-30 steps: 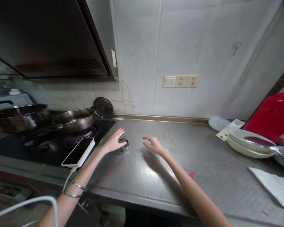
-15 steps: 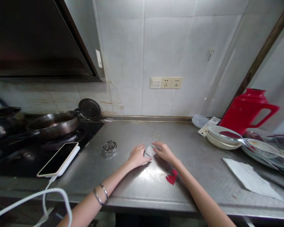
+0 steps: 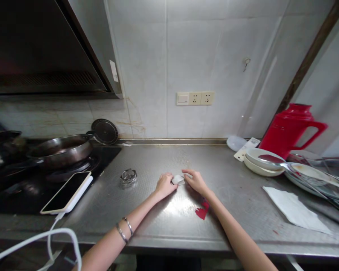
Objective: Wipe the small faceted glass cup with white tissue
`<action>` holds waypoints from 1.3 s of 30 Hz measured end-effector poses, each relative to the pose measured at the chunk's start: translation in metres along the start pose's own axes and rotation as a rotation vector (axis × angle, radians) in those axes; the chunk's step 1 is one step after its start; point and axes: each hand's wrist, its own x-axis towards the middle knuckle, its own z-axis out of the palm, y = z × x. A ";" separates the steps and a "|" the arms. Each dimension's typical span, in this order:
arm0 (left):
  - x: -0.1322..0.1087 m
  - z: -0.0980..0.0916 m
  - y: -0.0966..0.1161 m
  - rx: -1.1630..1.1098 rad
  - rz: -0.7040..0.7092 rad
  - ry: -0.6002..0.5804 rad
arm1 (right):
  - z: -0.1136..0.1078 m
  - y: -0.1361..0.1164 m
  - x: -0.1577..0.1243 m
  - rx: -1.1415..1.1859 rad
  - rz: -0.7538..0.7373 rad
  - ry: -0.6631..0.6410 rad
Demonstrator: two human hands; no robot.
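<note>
A small whitish piece (image 3: 177, 179) with a dark line along one edge lies between my two hands, low over the steel counter (image 3: 147, 222). Whether it is paper or plastic cannot be made out. My left hand (image 3: 165, 185) has its fingers and thumb closed on the left end. On the right end, my right hand (image 3: 196, 181) grips with bent fingers, its thumb mostly hidden. Red torn scraps (image 3: 201, 213) lie by my right forearm. To the left of my left hand sits a clear faceted glass dish (image 3: 128, 176).
At left, a phone (image 3: 66, 192) with a white cable rests partly over the stove, beside a steel pan (image 3: 62, 151). On the right are a white paper sheet (image 3: 295, 210), stacked bowls (image 3: 264, 168), dishes with utensils, and a red thermos jug (image 3: 289, 130).
The whitish piece has turned between my fingers and now looks more humped than flat. Both hands stay close together. The whole view has shifted slightly.
</note>
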 end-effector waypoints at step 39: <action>-0.130 -0.153 -0.108 -0.298 -0.262 0.132 | 0.146 -0.130 0.031 0.286 -0.218 -0.476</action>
